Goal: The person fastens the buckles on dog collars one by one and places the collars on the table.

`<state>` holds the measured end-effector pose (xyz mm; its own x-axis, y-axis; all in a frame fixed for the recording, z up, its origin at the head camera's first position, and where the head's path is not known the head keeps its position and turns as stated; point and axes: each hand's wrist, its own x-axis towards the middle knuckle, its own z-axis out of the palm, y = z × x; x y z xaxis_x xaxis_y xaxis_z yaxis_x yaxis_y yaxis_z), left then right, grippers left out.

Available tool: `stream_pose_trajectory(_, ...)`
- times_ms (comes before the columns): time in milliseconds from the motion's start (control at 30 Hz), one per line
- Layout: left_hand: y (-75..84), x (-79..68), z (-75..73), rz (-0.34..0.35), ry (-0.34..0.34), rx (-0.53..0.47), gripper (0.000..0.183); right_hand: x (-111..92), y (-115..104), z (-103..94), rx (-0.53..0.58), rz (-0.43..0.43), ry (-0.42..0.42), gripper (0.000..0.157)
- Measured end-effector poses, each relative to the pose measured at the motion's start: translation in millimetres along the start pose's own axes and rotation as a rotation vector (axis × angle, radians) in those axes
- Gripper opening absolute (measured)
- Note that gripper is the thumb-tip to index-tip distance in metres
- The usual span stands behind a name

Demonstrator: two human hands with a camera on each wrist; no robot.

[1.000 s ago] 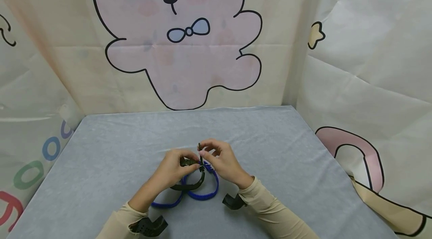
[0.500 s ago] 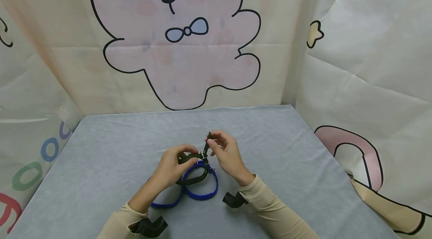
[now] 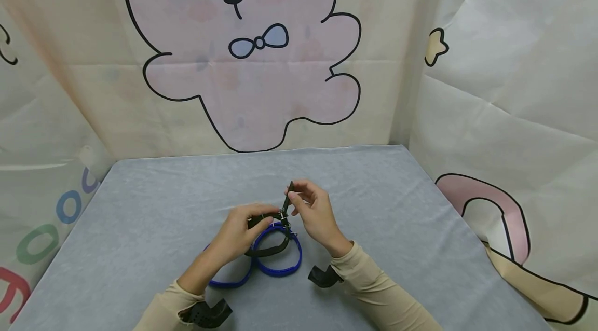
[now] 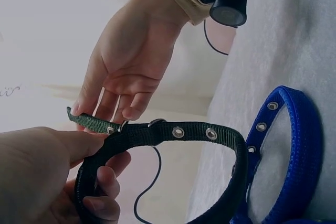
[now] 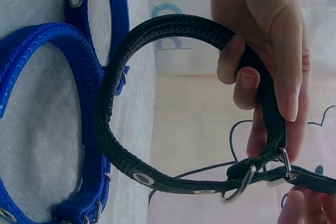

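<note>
A dark green dog collar [image 4: 195,131] with metal eyelets is bent into a loop above the table. My left hand [image 3: 238,228] grips its padded band beside the buckle, thumb on one side and fingers on the other. With thumb and fingers my right hand [image 3: 318,214] pinches the strap's tip, which points up past the buckle [image 5: 285,163]. In the right wrist view the strap runs through the buckle, and a D-ring [image 5: 241,186] hangs close by. Under the green loop lies a blue collar [image 3: 280,272], overlapping another blue collar [image 3: 229,285] to its left.
A grey cloth covers the table [image 3: 374,206]. Printed curtains [image 3: 383,102] stand behind and on both sides. Black wrist cameras [image 3: 205,314] are strapped at both sleeves, close over the table's near part.
My right hand has moved up and away, drawing out more of the green strap's tip, then stayed there. The left fingers have shifted slightly towards the buckle. The blue collars stay put.
</note>
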<state>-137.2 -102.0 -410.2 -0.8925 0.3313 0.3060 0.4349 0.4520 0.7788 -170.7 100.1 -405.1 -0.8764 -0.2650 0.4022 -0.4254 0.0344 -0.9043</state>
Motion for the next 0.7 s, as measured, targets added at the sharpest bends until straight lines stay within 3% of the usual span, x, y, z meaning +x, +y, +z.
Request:
stream_pose_trajectory(333, -0.8, 0.8, -0.4, 0.035, -0.069, 0.012, 0.030, 0.0, 0.5, 0.6, 0.011, -0.007, 0.005, 0.020)
stream_pose_trajectory(700, -0.9, -0.1, -0.8, -0.003, -0.033, 0.025, 0.026, -1.5, -0.6, 2.7, -0.030, -0.036, -0.060, 0.020)
